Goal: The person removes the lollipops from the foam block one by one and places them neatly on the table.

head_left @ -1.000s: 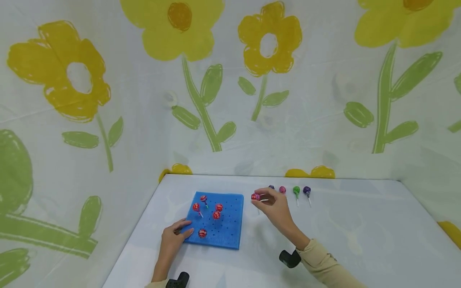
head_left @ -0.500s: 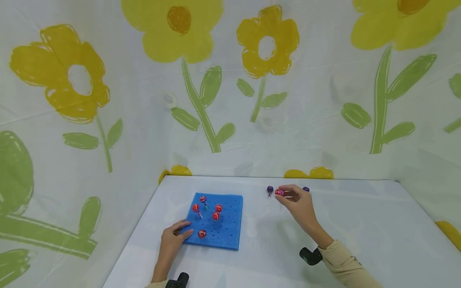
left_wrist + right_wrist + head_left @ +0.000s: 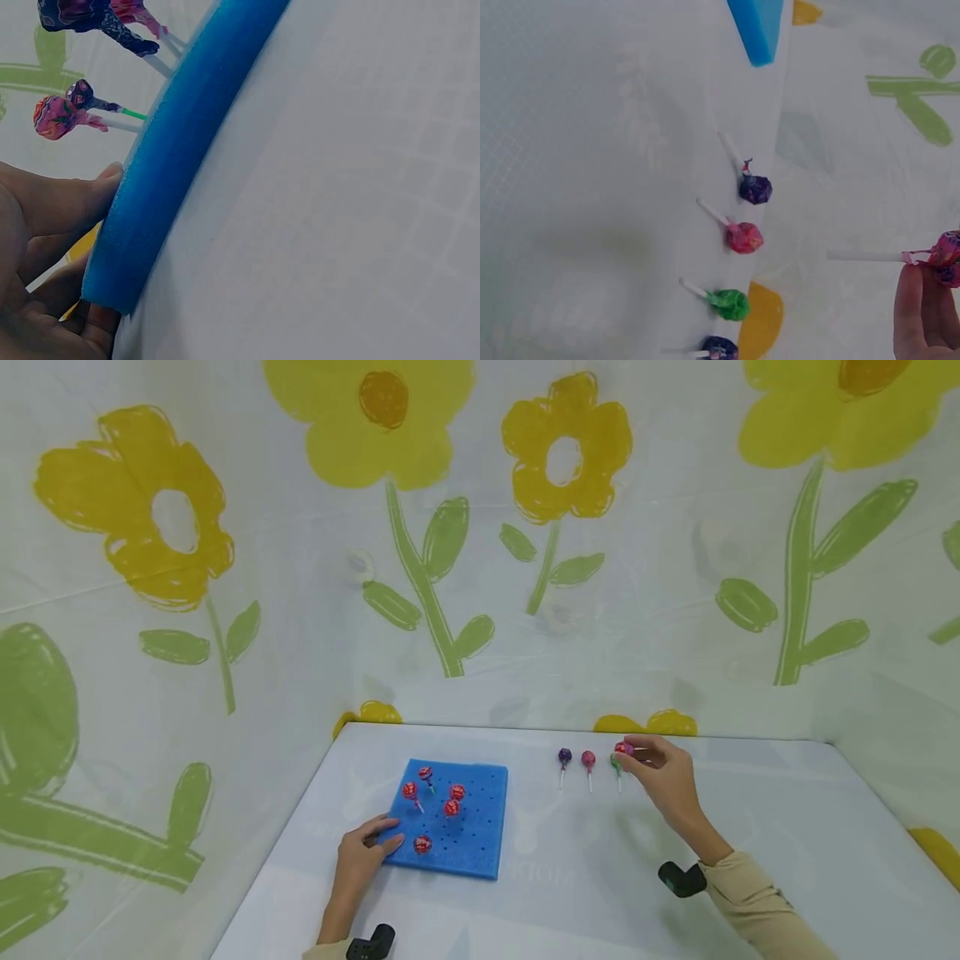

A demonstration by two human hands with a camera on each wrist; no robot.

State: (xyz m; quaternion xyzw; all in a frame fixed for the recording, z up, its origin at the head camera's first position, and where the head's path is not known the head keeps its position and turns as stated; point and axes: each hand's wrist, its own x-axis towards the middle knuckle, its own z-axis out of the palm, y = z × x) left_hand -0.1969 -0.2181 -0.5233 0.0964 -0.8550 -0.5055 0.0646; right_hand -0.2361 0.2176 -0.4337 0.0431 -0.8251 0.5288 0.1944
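My left hand [image 3: 362,857] holds the left edge of a blue foam board [image 3: 480,827] dotted with small holes. In the left wrist view its thumb lies on the holed face, with other fingers curled at the corner. Several lollipops stand in the board, among them a red one [image 3: 423,844] near the front. Up at the back of the table, my right hand [image 3: 663,777] pinches a pink-and-red wrapped lollipop [image 3: 622,747] by its head, its white stick [image 3: 866,256] pointing away. It overlaps a green lollipop [image 3: 615,762] in the head view.
Beside the green one lie a pink lollipop [image 3: 588,759] and a purple lollipop [image 3: 564,755] on the white table [image 3: 570,893]. Another dark purple lollipop [image 3: 720,349] ends the row, hidden behind my right hand in the head view. A flower-printed curtain [image 3: 645,652] rises behind.
From near the board's right side, my right hand has moved rightward with the lollipop, past the purple and pink ones to the green one. The left hand and board stay put.
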